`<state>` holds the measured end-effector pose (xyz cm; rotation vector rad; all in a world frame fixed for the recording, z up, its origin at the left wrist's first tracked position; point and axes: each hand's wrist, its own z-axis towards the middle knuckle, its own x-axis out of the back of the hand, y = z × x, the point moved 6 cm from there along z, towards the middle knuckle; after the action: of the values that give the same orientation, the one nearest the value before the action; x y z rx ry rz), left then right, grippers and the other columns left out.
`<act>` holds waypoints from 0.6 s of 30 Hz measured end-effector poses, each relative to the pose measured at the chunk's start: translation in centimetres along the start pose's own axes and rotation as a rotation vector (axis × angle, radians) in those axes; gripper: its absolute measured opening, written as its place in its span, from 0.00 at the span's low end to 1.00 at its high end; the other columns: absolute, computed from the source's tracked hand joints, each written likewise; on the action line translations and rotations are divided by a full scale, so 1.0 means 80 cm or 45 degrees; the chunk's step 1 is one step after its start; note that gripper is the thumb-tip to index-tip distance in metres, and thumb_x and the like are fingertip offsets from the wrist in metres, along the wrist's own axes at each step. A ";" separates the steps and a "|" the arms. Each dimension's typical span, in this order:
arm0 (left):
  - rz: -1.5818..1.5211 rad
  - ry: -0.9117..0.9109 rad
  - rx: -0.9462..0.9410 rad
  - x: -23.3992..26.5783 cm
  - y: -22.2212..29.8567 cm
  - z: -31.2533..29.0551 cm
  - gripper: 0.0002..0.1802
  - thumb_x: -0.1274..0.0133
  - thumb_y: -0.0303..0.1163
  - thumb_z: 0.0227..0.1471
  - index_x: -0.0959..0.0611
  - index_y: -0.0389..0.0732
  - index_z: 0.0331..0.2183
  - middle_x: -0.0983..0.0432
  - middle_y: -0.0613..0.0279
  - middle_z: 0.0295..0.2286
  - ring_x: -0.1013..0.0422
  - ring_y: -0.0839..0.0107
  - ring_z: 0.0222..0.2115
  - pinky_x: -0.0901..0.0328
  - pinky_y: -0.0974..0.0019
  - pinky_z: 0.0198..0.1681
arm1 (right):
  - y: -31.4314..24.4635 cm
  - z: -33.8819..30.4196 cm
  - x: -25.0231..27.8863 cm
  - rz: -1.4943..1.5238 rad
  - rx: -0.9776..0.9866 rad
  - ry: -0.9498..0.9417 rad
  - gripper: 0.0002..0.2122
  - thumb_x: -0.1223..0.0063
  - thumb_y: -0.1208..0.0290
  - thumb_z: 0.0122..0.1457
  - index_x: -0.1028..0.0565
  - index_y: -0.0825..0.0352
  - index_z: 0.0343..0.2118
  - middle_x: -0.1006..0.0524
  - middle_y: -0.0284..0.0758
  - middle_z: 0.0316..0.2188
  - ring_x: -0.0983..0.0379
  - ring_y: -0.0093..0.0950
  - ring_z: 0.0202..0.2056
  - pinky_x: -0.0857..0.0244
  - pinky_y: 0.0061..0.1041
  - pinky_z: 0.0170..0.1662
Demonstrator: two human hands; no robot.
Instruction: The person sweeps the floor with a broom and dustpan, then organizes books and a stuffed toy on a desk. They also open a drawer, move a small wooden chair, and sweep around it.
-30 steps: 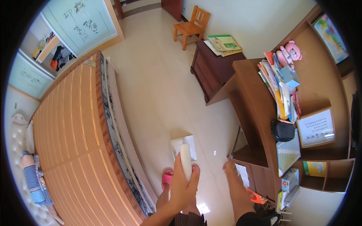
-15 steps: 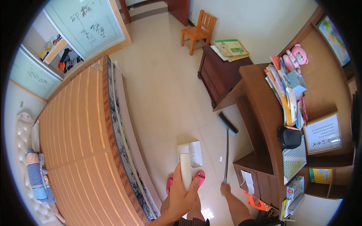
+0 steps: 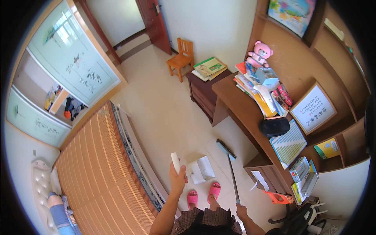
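My left hand [image 3: 178,180] is closed around the thick pale handle of a white dustpan [image 3: 203,177]. The pan is at floor level in front of my feet in pink slippers [image 3: 214,190]. My right hand [image 3: 241,212] grips the upper end of a broom [image 3: 233,179] with a thin grey stick. Its narrow head, with dark bristles along one side, is ahead and to the right of the dustpan, close to the desk. A gap separates the broom head from the pan.
A bed with a striped brown mat [image 3: 94,172] runs along the left. To the right stands a brown desk [image 3: 239,98] with books, a pink bear and a black case. A dark cabinet [image 3: 201,94] and wooden chair [image 3: 181,60] are farther off. A black chair [image 3: 301,219] is at lower right.
The view has tilted toward the far wall. My left hand with the dustpan handle has shifted left in the picture. The broom head has turned, and its bristles now show.
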<state>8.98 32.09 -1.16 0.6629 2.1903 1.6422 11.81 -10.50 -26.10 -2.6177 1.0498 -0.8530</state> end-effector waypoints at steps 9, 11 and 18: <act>0.074 0.008 -0.122 -0.030 0.051 0.019 0.14 0.59 0.29 0.49 0.36 0.36 0.40 0.42 0.68 0.13 0.45 0.81 0.07 0.48 0.77 0.08 | -0.188 0.138 0.018 -0.106 0.154 0.147 0.24 0.64 0.53 0.49 0.28 0.73 0.19 0.28 0.43 0.12 0.29 0.37 0.18 0.35 0.33 0.25; 0.148 0.038 -0.141 -0.010 0.062 0.025 0.14 0.60 0.30 0.50 0.36 0.36 0.40 0.42 0.68 0.13 0.45 0.82 0.07 0.48 0.77 0.08 | -0.217 0.160 -0.017 -0.082 0.121 0.056 0.21 0.60 0.55 0.49 0.29 0.73 0.19 0.29 0.42 0.13 0.31 0.34 0.15 0.37 0.32 0.20; 0.165 -0.107 -0.229 -0.022 0.079 0.102 0.15 0.59 0.31 0.50 0.36 0.36 0.40 0.42 0.68 0.12 0.46 0.82 0.07 0.48 0.77 0.08 | -0.209 0.158 -0.101 -0.660 0.386 -0.127 0.18 0.64 0.61 0.48 0.28 0.73 0.19 0.28 0.43 0.14 0.29 0.35 0.16 0.35 0.32 0.21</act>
<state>15.75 39.13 2.50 0.8204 1.9495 1.8141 23.96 6.84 -33.66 -2.6549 0.1844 -0.8787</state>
